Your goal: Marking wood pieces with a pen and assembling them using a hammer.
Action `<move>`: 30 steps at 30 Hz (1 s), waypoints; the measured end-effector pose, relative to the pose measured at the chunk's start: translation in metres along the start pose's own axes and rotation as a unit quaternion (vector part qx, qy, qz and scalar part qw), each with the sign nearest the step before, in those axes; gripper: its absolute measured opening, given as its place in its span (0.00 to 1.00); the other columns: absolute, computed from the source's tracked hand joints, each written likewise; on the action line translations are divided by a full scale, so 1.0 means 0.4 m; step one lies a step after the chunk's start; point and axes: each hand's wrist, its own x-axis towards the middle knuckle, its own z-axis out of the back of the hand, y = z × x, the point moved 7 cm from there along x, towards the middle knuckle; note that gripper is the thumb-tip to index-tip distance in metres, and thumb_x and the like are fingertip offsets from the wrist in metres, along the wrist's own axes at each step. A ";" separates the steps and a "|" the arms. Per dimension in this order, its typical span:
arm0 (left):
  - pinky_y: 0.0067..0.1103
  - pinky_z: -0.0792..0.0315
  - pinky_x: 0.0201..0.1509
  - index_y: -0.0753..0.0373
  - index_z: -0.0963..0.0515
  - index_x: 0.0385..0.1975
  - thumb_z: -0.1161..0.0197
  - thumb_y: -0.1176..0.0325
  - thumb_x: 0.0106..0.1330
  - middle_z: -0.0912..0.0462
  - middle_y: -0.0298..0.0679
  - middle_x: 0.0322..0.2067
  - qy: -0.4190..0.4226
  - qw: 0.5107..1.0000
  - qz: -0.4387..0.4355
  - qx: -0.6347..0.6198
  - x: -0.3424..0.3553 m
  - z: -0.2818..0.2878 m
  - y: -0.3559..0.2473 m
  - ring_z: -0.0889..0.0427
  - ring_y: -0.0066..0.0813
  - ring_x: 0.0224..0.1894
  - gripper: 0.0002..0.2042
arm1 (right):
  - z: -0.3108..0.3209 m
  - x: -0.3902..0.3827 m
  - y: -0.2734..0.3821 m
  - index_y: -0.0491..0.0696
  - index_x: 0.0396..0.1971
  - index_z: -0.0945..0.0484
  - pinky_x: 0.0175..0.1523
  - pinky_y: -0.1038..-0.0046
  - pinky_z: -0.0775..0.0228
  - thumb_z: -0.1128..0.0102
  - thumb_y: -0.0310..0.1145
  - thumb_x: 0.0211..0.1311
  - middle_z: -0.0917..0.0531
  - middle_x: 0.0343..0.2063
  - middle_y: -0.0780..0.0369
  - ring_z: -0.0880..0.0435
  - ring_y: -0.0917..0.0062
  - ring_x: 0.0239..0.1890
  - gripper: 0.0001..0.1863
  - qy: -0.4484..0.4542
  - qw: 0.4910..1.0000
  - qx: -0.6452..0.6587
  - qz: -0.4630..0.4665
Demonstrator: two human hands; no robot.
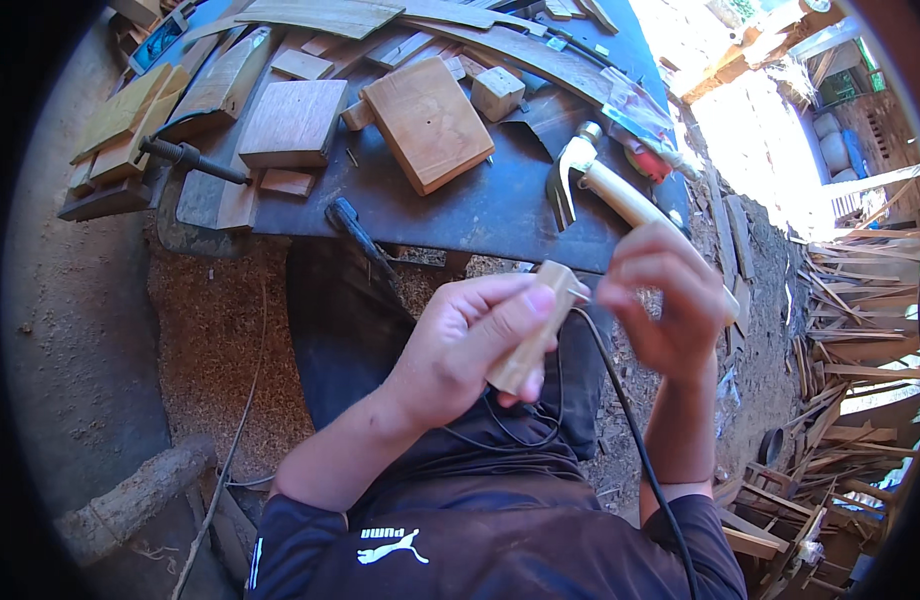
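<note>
My left hand (480, 335) is closed round a short pale wooden block (528, 345), thumb along its face, held tilted in front of my body. A thin, light, nail-like piece (580, 295) shows at the block's upper right side. Close to it are the slightly blurred fingertips of my right hand (665, 295). That hand is wrapped round the wooden handle of a claw hammer (620, 192), whose handle end sticks out past the hand. The metal head points up and left over the table's near right edge. Whether the right fingertips also pinch the thin piece is unclear.
On the dark table (435, 222) lie a thick square wooden block (430, 120), a paler block (290, 115), a small cube (498, 92) and several boards. A black clamp (355, 228) sits at the near edge. A dark cable (635, 430) runs across my body. Scrap wood (860, 330) piles at right.
</note>
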 end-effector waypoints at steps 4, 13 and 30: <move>0.12 0.35 0.17 0.73 0.23 0.56 0.50 0.49 0.81 0.23 0.35 0.23 -0.009 0.996 0.061 -0.064 0.025 0.044 0.049 0.26 0.16 0.15 0.27 | 0.007 0.000 -0.111 0.47 0.47 0.17 0.51 0.63 0.26 0.26 0.34 0.58 0.16 0.40 0.59 0.17 0.62 0.43 0.18 0.011 0.920 -0.385 -0.069; 0.12 0.37 0.15 0.72 0.25 0.57 0.57 0.50 0.84 0.26 0.35 0.23 -0.061 0.990 0.054 -0.112 0.051 0.073 0.073 0.31 0.16 0.13 0.26 | -0.018 -0.012 -0.154 0.49 0.53 0.17 0.54 0.63 0.28 0.28 0.34 0.60 0.15 0.44 0.60 0.18 0.62 0.48 0.20 -0.014 0.935 -0.344 -0.084; 0.12 0.29 0.21 0.63 0.27 0.53 0.45 0.51 0.80 0.20 0.35 0.27 -0.057 0.998 -0.016 -0.012 0.007 0.027 0.032 0.19 0.20 0.19 0.19 | -0.089 -0.017 0.026 0.41 0.32 0.16 0.40 0.74 0.24 0.25 0.20 0.55 0.16 0.33 0.59 0.16 0.73 0.35 0.07 -0.061 0.995 -0.004 -0.078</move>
